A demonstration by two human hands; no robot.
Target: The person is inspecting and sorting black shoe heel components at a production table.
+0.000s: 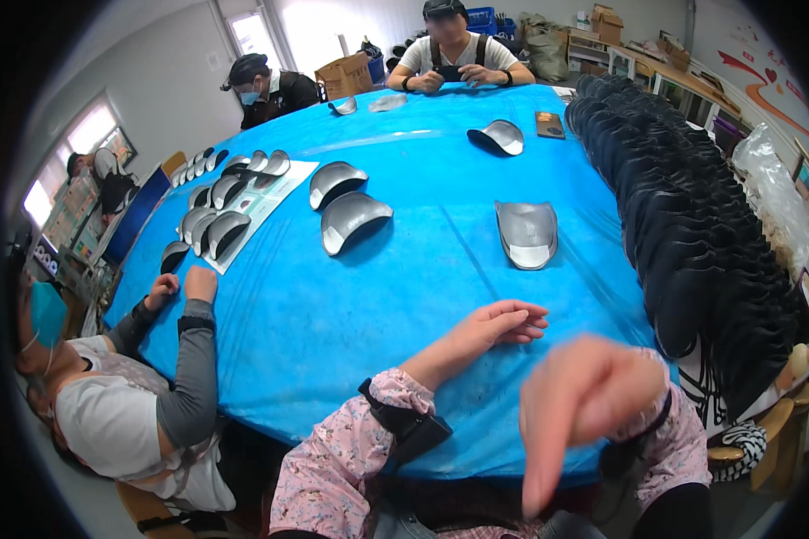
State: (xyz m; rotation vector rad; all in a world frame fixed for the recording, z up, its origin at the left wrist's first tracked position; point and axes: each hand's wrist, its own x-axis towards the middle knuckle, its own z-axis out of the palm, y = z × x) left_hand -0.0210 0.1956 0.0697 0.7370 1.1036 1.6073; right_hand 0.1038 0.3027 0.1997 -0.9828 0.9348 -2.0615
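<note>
My left hand (503, 323) is held over the blue table cover, its fingers stretched out and loosely together, with nothing in it. To its right, nearer to me, my right hand (571, 404) is raised and smeared by motion; one finger hangs downward, and whether anything is in the hand cannot be made out. Beyond my hands lies a curved grey shell piece (527, 232) with a pale patch along its near edge, apart from both hands. Two similar shell pieces, one (357, 223) in front of the other (337, 184), lie farther left.
A long overlapping stack of black curved pieces (683, 225) runs along the table's right side. More grey shells (228, 232) lie on paper sheets at left, near a co-worker's hands (200, 284). Another person (454, 58) handles a dark piece across the blue-covered table (306, 332). A phone-like object (550, 125) lies far right.
</note>
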